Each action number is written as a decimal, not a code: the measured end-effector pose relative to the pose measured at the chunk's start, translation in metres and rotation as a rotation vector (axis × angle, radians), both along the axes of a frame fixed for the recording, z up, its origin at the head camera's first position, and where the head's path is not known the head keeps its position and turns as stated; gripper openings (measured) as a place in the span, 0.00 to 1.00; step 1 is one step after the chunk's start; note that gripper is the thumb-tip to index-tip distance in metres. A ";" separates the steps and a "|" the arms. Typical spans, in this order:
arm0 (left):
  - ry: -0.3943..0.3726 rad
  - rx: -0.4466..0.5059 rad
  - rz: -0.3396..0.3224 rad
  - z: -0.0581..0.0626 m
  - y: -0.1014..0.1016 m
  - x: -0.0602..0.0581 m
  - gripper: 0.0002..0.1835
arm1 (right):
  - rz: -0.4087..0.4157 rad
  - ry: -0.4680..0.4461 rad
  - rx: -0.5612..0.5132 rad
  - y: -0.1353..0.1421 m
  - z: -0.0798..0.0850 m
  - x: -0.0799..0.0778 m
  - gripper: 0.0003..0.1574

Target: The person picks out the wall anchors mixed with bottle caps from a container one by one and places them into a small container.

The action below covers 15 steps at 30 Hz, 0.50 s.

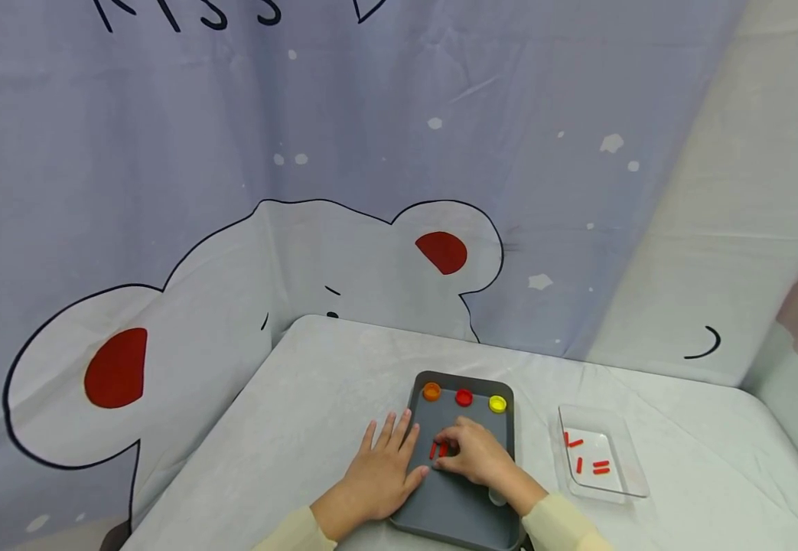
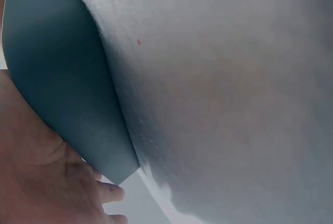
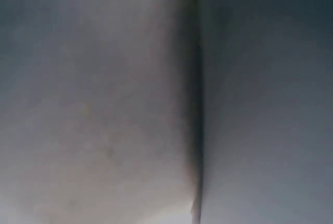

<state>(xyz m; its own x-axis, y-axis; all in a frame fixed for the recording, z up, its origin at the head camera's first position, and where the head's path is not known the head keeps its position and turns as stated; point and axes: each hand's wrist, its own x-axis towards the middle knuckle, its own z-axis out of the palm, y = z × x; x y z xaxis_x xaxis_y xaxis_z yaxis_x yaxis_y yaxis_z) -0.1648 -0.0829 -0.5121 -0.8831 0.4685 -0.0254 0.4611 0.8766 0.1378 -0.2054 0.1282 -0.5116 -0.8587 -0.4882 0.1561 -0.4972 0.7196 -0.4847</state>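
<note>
A dark grey tray (image 1: 454, 506) lies on the white-covered table. My left hand (image 1: 378, 476) rests over the tray's left edge with fingers spread and straight. In the left wrist view, that hand (image 2: 36, 177) shows beside the tray's side (image 2: 62, 78). My right hand (image 1: 476, 455) is over the middle of the tray, thumb and index finger pinching a small red stick (image 1: 443, 449). Just left of it, another red stick (image 1: 433, 451) lies on the tray. Fingers partly cover the pinched stick. The right wrist view is too blurred to show the hand.
Along the tray's far end sit an orange round cap (image 1: 431, 392), a red one (image 1: 464, 397) and a yellow one (image 1: 497, 404). A whitish round thing (image 1: 497, 497) is partly under my right wrist. To the right stands a clear box (image 1: 634, 463) holding several red sticks (image 1: 601, 464).
</note>
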 end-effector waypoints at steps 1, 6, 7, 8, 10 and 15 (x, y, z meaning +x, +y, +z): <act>0.006 0.002 -0.004 0.000 0.000 -0.001 0.40 | -0.003 0.007 0.005 0.000 -0.001 0.000 0.19; 0.011 0.002 -0.010 -0.001 -0.001 -0.002 0.40 | -0.024 0.030 0.016 -0.003 -0.003 -0.002 0.19; 0.008 0.000 -0.008 -0.001 -0.001 -0.002 0.40 | -0.029 0.033 0.014 -0.003 -0.004 -0.002 0.19; 0.003 -0.002 -0.005 0.000 -0.001 -0.002 0.40 | -0.033 0.036 0.012 -0.003 -0.004 -0.002 0.19; -0.004 -0.007 0.001 0.002 0.000 -0.001 0.40 | -0.038 0.039 0.004 -0.004 -0.004 -0.001 0.19; -0.015 -0.010 0.009 0.004 0.001 0.001 0.40 | -0.049 0.037 0.015 -0.005 -0.004 0.000 0.20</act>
